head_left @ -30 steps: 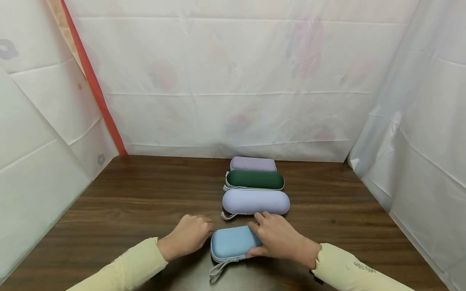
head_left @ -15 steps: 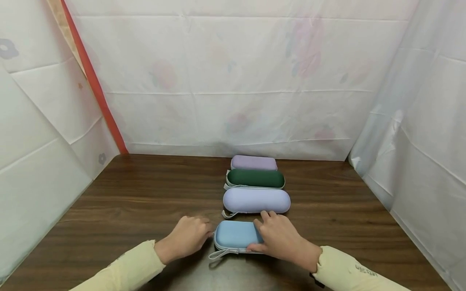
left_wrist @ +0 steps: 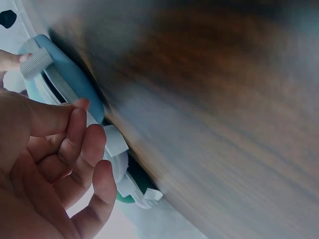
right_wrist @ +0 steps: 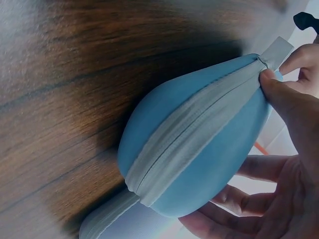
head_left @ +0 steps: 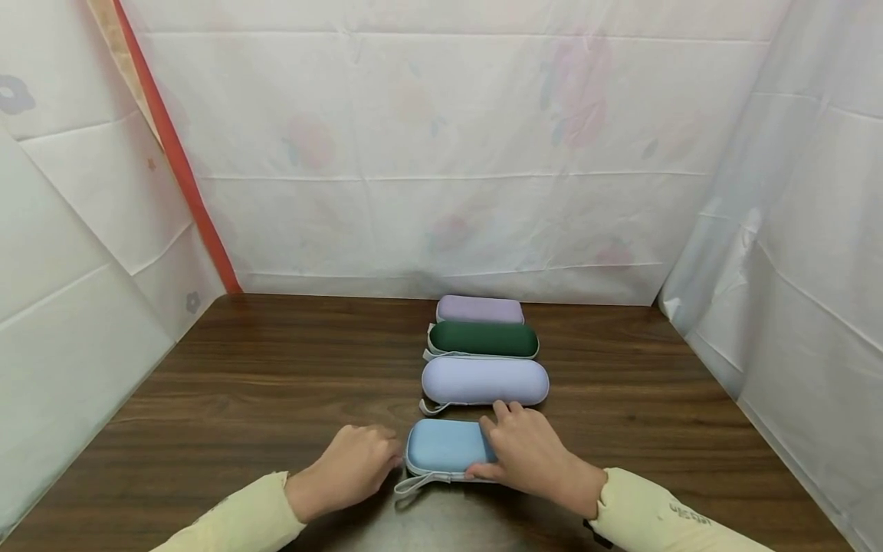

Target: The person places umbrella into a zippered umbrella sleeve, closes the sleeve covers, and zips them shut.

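Note:
A light blue zippered glasses case (head_left: pixel 448 446) lies crosswise near the table's front, its grey wrist strap (head_left: pixel 417 483) at the near left. My right hand (head_left: pixel 530 448) grips the right part, thumb on the near side and fingers over the far side. My left hand (head_left: pixel 352 464) is at the left end. In the left wrist view, its thumb and index finger (left_wrist: pixel 79 103) pinch at the zipper, beside a dark slit in the seam; the pull is hidden between them. The right wrist view shows the zipper band (right_wrist: pixel 184 132) closed along the right end.
Behind lie a lavender case (head_left: pixel 485 381), a dark green case (head_left: pixel 484 339) and a purple case (head_left: pixel 480 309), in a row to the back of the wooden table (head_left: pixel 276 368). White sheeting (head_left: pixel 386 146) walls the table at the back and both sides.
The blue case has turned to lie straighter and shifted slightly away from me, with my right hand on it. My left hand has come slightly nearer to me.

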Available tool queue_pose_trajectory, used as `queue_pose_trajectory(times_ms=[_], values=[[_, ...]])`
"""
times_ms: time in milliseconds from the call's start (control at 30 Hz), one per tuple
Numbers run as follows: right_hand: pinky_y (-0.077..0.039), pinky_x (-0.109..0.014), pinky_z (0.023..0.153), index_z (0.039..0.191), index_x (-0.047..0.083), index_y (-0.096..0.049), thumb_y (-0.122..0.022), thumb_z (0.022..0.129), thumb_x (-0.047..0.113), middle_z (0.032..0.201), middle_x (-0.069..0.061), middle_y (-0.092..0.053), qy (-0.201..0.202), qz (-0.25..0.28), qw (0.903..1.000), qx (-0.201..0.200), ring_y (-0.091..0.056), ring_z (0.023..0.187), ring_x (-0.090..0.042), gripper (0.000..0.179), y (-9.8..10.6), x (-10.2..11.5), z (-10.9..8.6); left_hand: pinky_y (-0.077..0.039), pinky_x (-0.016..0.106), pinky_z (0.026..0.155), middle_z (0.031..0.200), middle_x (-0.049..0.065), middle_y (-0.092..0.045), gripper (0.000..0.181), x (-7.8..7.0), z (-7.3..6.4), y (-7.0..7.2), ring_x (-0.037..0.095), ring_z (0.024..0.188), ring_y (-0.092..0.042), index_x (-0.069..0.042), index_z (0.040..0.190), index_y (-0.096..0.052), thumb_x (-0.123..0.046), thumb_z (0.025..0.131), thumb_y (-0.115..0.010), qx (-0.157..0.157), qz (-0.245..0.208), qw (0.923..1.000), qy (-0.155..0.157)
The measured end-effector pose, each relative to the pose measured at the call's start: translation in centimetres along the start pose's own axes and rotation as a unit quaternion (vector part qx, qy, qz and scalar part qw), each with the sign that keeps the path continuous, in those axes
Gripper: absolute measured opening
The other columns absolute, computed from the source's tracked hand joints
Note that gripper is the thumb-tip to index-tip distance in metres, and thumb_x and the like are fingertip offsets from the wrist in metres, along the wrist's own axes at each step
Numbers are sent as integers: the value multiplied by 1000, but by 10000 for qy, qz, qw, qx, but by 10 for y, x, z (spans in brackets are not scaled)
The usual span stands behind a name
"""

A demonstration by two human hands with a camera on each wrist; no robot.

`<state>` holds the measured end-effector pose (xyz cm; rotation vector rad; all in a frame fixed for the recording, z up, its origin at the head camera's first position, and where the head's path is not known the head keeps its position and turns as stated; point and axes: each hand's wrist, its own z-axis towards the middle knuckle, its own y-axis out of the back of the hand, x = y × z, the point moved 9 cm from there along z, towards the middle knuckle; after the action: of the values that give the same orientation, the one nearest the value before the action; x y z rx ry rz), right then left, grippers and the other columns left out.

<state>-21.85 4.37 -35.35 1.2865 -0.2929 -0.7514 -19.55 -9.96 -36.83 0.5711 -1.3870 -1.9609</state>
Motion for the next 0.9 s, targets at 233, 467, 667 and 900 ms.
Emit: queue_pose_trajectory(times_ms=[233,467,667,900], values=[[-38,-28,44,86,9,-69,-63,74,70,68,-3,-46,-10,-25,10000,27,-41,54,-16,63,0,-1,1,-35,28,41,62,-11,-48,31,-13,-2,0,9,60,-54,-22,58,-48,-12,78,-71,185,-141,9997,-93],[-39,-28,45,88,8,-70,-63,74,70,69,-4,-48,-31,55,10000,74,-43,55,-16,63,1,-1,1,-31,25,40,59,-9,-46,29,-29,0,0,7,56,-50,-20,59,-51,-12,77,-72,-55,-60,9993,-353],[-42,-30,47,90,7,-71,-63,74,70,73,-5,-51,-46,43,10000,5,-46,58,-18,66,1,1,0,-37,26,42,61,-8,-50,24,-39,3,0,8,57,-53,-17,63,-55,-19,78,-74,-16,118,9992,-372],[-47,-35,62,105,4,-68,-64,78,65,87,-7,-55,16,284,9995,112,-51,73,-20,67,-1,-3,-10,-32,28,41,57,-10,-47,36,-17,4,1,10,54,-50,-21,56,-49,-32,78,-76,235,-40,9995,198]])
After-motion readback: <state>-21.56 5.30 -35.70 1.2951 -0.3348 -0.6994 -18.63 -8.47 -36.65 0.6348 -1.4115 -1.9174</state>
